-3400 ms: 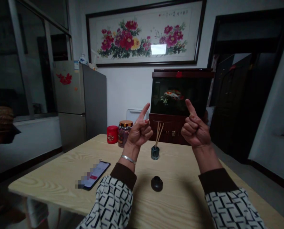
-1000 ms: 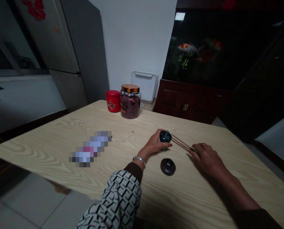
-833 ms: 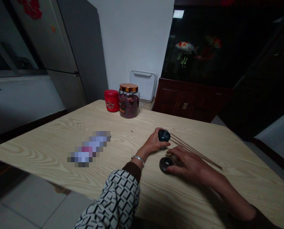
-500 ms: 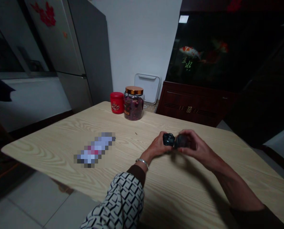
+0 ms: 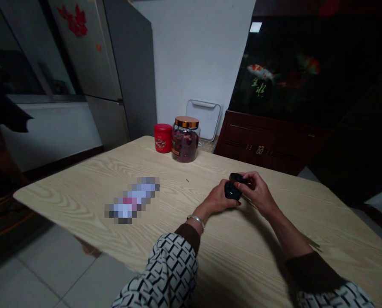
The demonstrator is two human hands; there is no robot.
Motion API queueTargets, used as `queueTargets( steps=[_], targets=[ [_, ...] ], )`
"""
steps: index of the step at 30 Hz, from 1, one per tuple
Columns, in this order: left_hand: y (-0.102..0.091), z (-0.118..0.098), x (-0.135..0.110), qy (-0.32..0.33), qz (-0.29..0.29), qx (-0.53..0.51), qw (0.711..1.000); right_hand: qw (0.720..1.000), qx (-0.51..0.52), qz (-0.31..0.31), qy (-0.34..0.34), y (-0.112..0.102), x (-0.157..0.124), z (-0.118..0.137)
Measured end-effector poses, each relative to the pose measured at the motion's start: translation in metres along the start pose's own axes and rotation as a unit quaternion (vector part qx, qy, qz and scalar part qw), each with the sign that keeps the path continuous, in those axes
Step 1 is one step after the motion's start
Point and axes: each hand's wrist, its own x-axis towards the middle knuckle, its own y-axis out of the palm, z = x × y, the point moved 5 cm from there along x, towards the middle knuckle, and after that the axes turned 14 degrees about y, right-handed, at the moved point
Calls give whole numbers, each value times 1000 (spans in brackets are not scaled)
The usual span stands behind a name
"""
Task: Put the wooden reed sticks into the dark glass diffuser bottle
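My left hand (image 5: 217, 199), a silver bangle at its wrist, is closed around a small, dark, glossy, rounded container (image 5: 232, 191) above the table. My right hand (image 5: 258, 190) pinches a black, round, lid-like piece (image 5: 236, 176) between thumb and fingers. That piece is tilted at the container's upper far side; whether the two touch I cannot tell. Fingers cover part of both dark things, and their exact kind is unclear.
On the wooden table (image 5: 165, 205), a red canister (image 5: 163, 139) and a copper-lidded clear jar (image 5: 185, 143) of dark reddish contents stand at the back. A blurred-out flat object (image 5: 133, 200) lies left. A thin strip (image 5: 311, 242) shows by my right forearm. Behind are a fridge (image 5: 130, 64) and fish tank (image 5: 280, 77).
My right hand has brought the black round piece from the container's right side to above its far side and turned it. The left hand keeps its hold. The view has shifted slightly left.
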Motion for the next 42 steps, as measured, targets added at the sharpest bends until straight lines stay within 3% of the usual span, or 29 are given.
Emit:
queueTargets(
  steps=[8,12,16,19,22,24,26,28,30,32,34,36,38,41,42],
  targets=[
    [0,-1,-1,5,1,-14,1000,972,-215,82,-34,-6,5,26],
    [0,1,-1,0,-3,-8,1000,938,-341,35,-60,-1,1,37],
    [3,5,-1,12,-1,-31,999,887,-457,-47,-37,3,-4,41],
    [4,7,0,13,-3,-44,999,913,-404,-30,-35,1,-5,36],
    [3,6,0,15,-4,-39,999,949,-308,46,-42,-5,-6,32],
    [1,5,0,9,-4,-27,1000,957,-279,70,-31,-11,-8,33],
    [0,3,0,3,-6,-9,1000,953,-302,16,0,-23,-10,38],
    [-1,2,0,2,-4,2,1000,931,-351,-95,30,-36,-13,43],
    [-1,1,0,1,-1,1,1000,915,-368,-161,39,-42,-14,45],
    [-1,1,0,-1,0,-3,1000,933,-333,-138,23,-37,-12,42],
    [-1,1,0,1,-4,-2,1000,957,-283,-70,-4,-27,-10,40],
    [-1,2,0,2,-5,3,1000,961,-273,-32,-15,-20,-12,43],
    [-1,3,0,-1,-2,4,1000,949,-306,-69,12,-23,-15,50],
    [0,4,0,-1,0,1,1000,918,-347,-183,56,-39,-21,62],
    [0,4,0,-1,-2,-1,1000,919,-344,-185,52,-40,-22,62]
  ],
)
